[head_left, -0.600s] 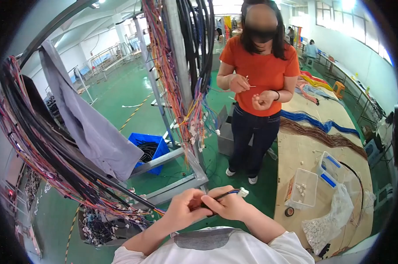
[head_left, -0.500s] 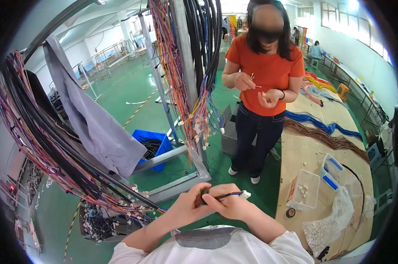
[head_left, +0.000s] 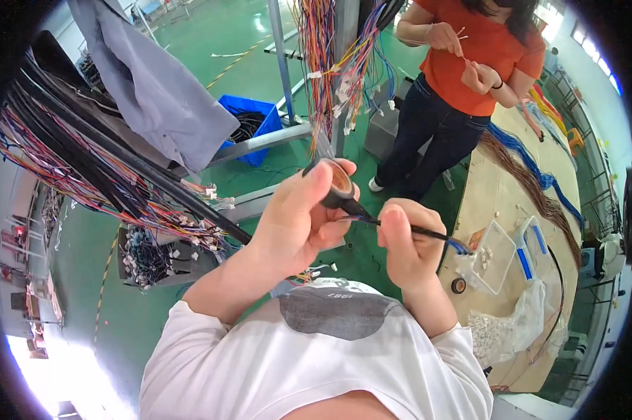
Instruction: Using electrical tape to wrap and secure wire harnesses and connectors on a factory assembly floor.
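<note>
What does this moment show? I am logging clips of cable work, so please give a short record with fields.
setting: workshop with a green floor
left hand: holds a roll of black tape
right hand: pinches a black wire bundle, tape strip running to it
bundle end: blue wires show
bench: clear trays, brown and blue wires
left side: rack of coloured harnesses, grey garment
nearby: person in an orange top, handling a thin wire
</note>
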The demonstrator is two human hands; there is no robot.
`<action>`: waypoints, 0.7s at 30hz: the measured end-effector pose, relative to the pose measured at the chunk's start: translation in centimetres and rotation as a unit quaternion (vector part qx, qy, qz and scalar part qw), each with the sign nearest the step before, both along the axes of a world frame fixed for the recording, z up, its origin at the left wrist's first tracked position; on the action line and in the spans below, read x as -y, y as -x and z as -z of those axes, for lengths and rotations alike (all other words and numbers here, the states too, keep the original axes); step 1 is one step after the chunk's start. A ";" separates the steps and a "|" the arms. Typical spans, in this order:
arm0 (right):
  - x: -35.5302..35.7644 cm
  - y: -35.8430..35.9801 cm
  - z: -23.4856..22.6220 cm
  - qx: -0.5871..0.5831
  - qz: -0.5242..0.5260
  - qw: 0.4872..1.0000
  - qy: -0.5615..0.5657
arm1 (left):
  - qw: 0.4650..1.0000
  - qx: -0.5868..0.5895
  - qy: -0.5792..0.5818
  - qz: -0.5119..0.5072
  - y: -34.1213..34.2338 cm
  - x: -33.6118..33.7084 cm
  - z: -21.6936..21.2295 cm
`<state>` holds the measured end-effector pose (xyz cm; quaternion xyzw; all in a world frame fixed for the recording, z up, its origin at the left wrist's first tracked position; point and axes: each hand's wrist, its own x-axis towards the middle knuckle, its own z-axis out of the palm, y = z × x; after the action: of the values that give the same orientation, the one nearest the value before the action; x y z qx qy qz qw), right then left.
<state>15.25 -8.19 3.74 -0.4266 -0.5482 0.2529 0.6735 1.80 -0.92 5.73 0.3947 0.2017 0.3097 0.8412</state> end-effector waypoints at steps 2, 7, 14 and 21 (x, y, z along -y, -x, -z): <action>0.1 0.2 -0.7 -0.053 -0.010 0.997 0.049 | 0.998 0.006 -0.062 -0.022 0.2 -0.1 0.7; 0.5 -0.1 -0.8 -0.111 -0.030 0.983 0.143 | 0.932 0.077 -0.353 -0.024 0.5 0.2 0.9; 0.1 0.1 -1.1 -0.133 -0.033 0.983 0.119 | 0.887 -0.130 -0.442 -0.023 0.4 0.2 1.5; -0.3 0.0 -0.4 0.071 -0.026 0.997 0.015 | 0.822 -0.271 -0.495 -0.075 -0.2 -0.5 1.7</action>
<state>15.28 -7.89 4.13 -0.4395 -0.6013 0.2478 0.6196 1.98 -0.43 3.99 0.8096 0.2705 0.3102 0.4186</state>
